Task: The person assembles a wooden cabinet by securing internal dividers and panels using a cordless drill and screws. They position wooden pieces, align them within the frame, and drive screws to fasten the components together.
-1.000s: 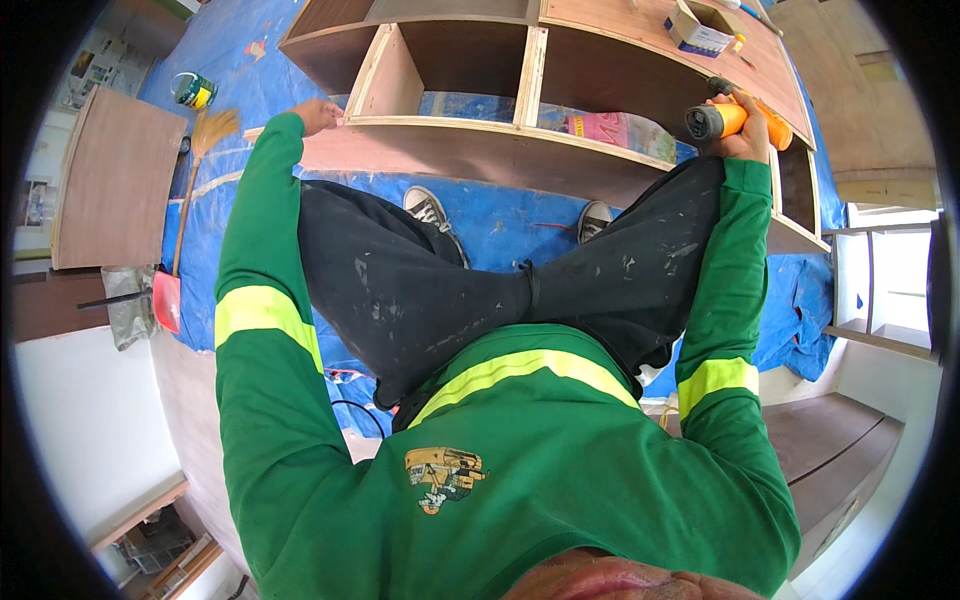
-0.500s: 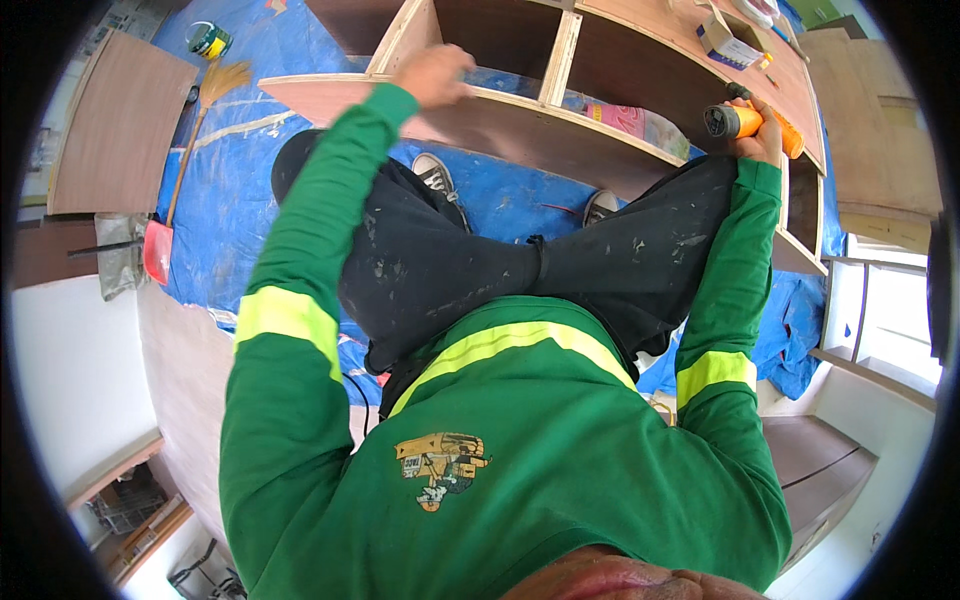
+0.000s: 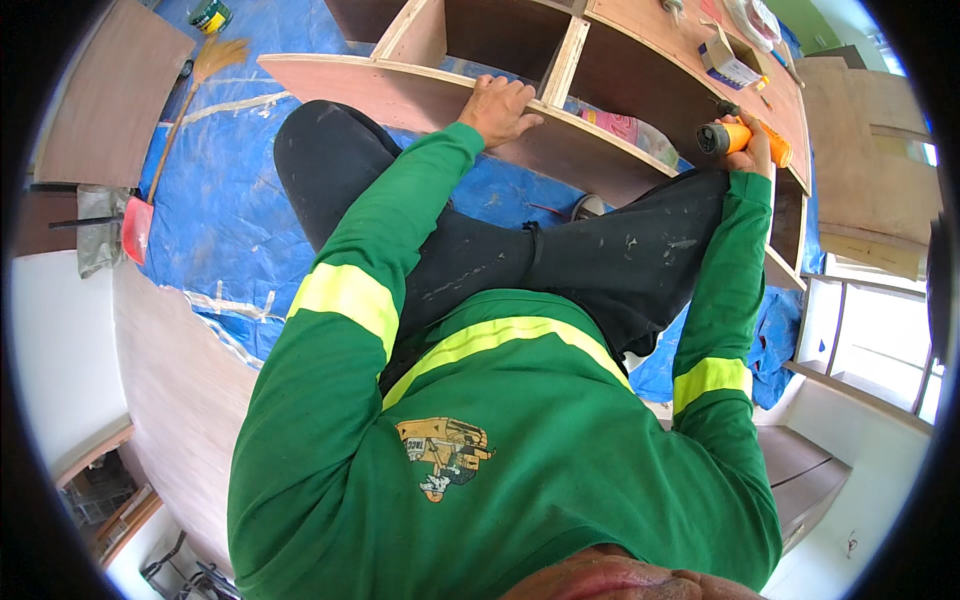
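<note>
I wear a bright green long-sleeved work shirt (image 3: 520,460) with a yellow reflective band around each upper sleeve and a yellow stripe across the chest. A small yellow emblem sits on its front. My black trousers (image 3: 600,265) are speckled with pale paint spots.

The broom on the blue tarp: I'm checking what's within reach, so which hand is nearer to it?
Left. The left hand rests on the wooden shelf unit's front edge, right of the broom. The right hand holds an orange tool much farther right.
</note>
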### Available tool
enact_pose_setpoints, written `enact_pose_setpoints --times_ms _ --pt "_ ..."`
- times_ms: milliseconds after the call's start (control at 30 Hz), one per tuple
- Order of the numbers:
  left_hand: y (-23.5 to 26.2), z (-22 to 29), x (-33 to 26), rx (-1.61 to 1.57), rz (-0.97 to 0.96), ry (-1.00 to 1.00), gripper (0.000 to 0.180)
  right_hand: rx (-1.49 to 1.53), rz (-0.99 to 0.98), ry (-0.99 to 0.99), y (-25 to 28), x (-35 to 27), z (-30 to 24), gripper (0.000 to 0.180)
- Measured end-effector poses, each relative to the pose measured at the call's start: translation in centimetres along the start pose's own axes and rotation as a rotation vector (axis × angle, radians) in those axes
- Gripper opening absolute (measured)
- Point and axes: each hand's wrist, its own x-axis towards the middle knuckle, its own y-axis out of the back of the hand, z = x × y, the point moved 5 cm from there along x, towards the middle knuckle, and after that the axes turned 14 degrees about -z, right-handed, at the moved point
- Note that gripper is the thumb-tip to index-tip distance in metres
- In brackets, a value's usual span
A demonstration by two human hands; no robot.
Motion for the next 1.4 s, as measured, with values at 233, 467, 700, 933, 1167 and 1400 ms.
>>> enact_pose_setpoints --times_ms 233,467,700,933,1167,1400 --pt "-0.6 -1.2 -0.4 -0.054 -0.088 -0.007 0.031 0.003 0.061 -0.015 -1.7 0.2 1.2 0.027" --pt "-0.7 -1.6 -0.4 -0.114 -0.112 -0.007 0.030 -0.044 0.019 -0.035 -3.3 0.3 2.1 0.026" --pt "-0.7 -1.4 -0.4 -0.107 -0.118 -0.003 0.026 -0.074 0.068 -0.050 -2.8 1.0 1.8 0.024" --pt "-1.0 -1.3 0.2 -0.094 -0.156 0.009 0.027 -0.128 0.013 0.013 -2.5 0.3 1.4 0.028" --pt "2.9 4.0 0.5 0.015 0.083 -0.100 0.035 -0.111 0.018 -0.016 -3.0 -0.2 1.2 0.031" --pt "15.7 33.5 -7.9 -1.906 -1.048 -0.500 0.043 -0.091 0.041 -0.057 -3.3 1.4 2.3 0.027"
